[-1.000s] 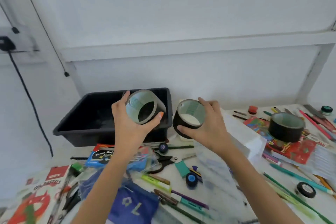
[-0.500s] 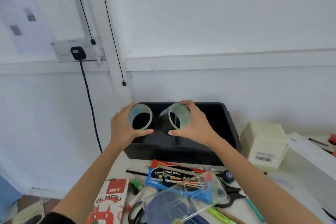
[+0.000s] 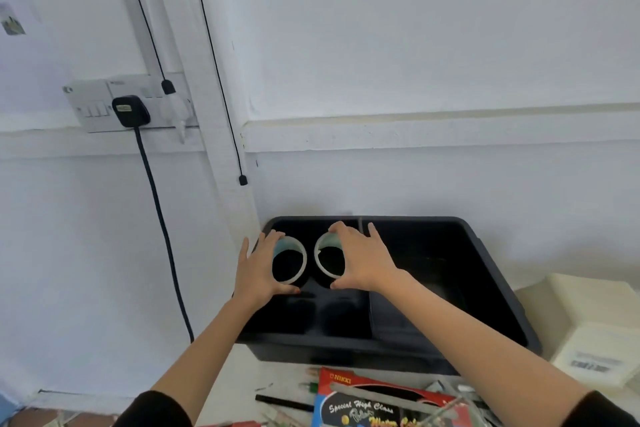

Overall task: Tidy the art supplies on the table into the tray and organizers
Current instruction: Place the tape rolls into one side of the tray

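Nearest, on the desk (image 3: 239, 380): a paint box (image 3: 374, 406), a black pen (image 3: 282, 403) and other loose bits lie at the front edge, not yet put away.
Left hand (image 3: 258, 270): fingers and thumb are clamped round the left tape roll (image 3: 304, 262), which is held on edge with its hole facing the camera.
Right hand (image 3: 363, 262): fingers are curled over the right tape roll (image 3: 318, 262) with the thumb under it, and it is held on edge the same way.
Rolls' place: both are down inside the left compartment of the black tray (image 3: 485, 291), side by side with a narrow gap between them. Whether they touch its floor cannot be told.
Beside the tray: a white box (image 3: 588, 340) sits just to its right.
Progress: early, I judge. Two rolls are all but delivered and only need letting go, while the desk clutter remains.
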A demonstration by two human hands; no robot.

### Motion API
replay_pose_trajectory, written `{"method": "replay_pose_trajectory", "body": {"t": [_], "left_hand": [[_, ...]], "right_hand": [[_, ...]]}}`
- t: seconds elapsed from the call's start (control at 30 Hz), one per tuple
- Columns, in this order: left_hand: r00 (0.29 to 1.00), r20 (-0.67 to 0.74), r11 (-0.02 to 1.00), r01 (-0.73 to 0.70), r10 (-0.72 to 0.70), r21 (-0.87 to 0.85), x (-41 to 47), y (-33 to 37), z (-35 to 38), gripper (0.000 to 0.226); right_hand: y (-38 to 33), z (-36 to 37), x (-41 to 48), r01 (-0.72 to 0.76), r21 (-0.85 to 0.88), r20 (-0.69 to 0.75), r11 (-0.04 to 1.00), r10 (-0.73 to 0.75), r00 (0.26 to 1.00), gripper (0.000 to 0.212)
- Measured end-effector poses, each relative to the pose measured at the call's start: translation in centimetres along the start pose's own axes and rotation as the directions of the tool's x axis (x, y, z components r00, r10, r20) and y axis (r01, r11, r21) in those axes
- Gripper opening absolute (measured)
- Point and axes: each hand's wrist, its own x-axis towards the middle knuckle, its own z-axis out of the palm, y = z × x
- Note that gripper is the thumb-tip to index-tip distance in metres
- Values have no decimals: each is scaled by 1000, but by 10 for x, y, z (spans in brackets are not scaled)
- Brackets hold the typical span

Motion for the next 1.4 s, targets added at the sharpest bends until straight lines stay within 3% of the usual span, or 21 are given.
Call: {"method": "replay_pose_trajectory", "body": {"t": [0.23,0.4,0.6,0.77,0.83,1.0,1.13,1.27,1.4], "left_hand": [[985,174,994,-9,-11,113,35,-5,27,108],[975,214,986,25,-60,164,53,-6,40,106],[965,259,917,-63,-45,395,53,-9,57,91],[945,325,906,-106,-37,410,53,-11,64,95],[942,333,905,-115,-31,410,54,-11,66,94],[944,329,905,-120,-24,409,51,-12,68,90],[946,324,911,-118,-17,394,49,-10,65,90],[916,398,930,-101,-52,354,49,-5,52,96],[955,297,993,-17,-19,118,47,28,23,81]], "right_hand": [[1,27,38,-35,-309,148,950,85,985,109],[5,31,52,-54,-421,149,905,128,981,101],[-2,36,59,-53,-529,172,847,168,971,88],[-17,45,57,26,-627,285,778,199,938,80],[-22,48,57,9,-606,306,795,222,926,79],[-24,66,57,-202,-500,237,842,358,903,87],[-21,63,57,-215,-445,267,869,358,895,86],[-19,41,49,-153,-293,302,944,243,922,80],[-14,1,18,-42,-42,59,998,45,997,48]]}}
